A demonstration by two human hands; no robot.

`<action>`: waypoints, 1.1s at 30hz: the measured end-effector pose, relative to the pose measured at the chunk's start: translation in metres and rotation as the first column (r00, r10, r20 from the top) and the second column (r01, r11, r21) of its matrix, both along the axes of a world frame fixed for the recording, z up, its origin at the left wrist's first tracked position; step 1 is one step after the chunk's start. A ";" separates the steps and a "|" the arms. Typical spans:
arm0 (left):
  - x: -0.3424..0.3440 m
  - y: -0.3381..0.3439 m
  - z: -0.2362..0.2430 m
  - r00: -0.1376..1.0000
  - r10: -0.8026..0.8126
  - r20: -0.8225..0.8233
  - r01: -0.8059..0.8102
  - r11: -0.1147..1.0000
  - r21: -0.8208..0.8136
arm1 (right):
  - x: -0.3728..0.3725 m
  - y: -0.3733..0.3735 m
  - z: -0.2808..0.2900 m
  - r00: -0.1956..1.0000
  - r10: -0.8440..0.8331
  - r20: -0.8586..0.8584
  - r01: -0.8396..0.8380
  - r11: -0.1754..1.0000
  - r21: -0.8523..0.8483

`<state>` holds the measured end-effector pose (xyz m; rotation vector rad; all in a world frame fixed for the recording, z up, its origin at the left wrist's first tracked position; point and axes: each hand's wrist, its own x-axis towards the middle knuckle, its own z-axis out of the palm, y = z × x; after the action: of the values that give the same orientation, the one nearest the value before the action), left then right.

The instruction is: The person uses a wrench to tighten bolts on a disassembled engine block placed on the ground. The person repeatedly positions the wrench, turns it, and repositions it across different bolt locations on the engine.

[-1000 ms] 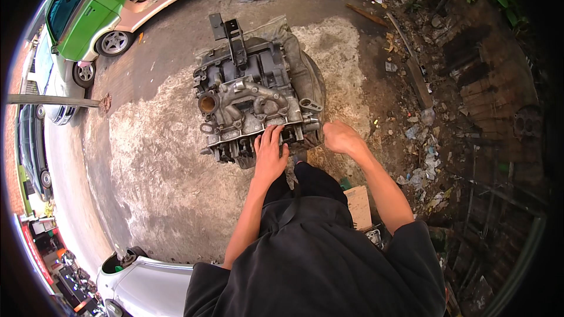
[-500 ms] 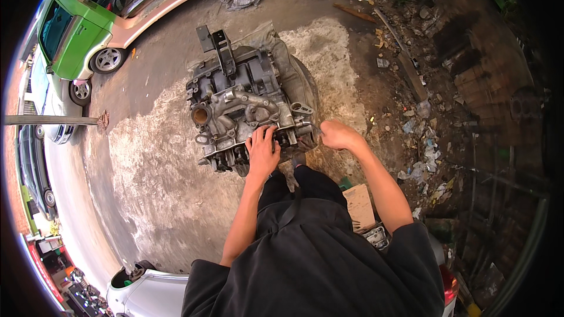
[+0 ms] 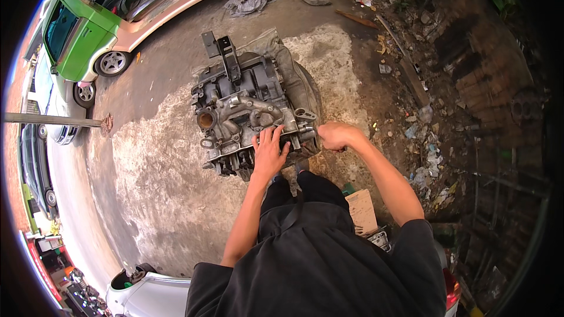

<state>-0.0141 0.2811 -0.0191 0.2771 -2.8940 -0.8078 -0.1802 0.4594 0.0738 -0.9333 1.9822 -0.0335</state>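
A grey, greasy engine block (image 3: 254, 79) sits in front of me, with a metal pipe casting (image 3: 241, 104) across its near part and a black bracket (image 3: 228, 58) standing at its far side. My left hand (image 3: 270, 154) lies on the engine's near edge, fingers spread and holding nothing. At the engine's right near corner, my right hand (image 3: 338, 137) is closed in a fist around a hand tool. Most of that tool is hidden by the fingers; only a small dark end shows below the fist. Beside it, a round metal end piece (image 3: 306, 132) sticks out of the engine.
Grey-brown cloth (image 3: 302, 91) lies under and behind the engine. Rubbish (image 3: 432, 155) and planks (image 3: 413, 81) litter the ground at right. A green and pink van (image 3: 147, 26) stands far left, a silver car (image 3: 153, 293) near left. Cardboard (image 3: 362, 211) lies by my right leg.
The view has shifted slightly, so the engine appears a little lower and further right. My left fingers have spread wider. My right fist has turned a little at the same corner.
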 end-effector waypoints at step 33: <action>-0.014 0.002 -0.013 0.995 0.081 -0.057 -0.082 0.996 -0.018 | 0.132 0.060 -0.162 0.866 -0.501 -0.002 0.480 0.832 -0.277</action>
<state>-0.0282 0.2831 -0.0325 0.3612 -2.8167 -0.7598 -0.0478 0.5196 -0.0885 -0.5644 2.2803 -0.5817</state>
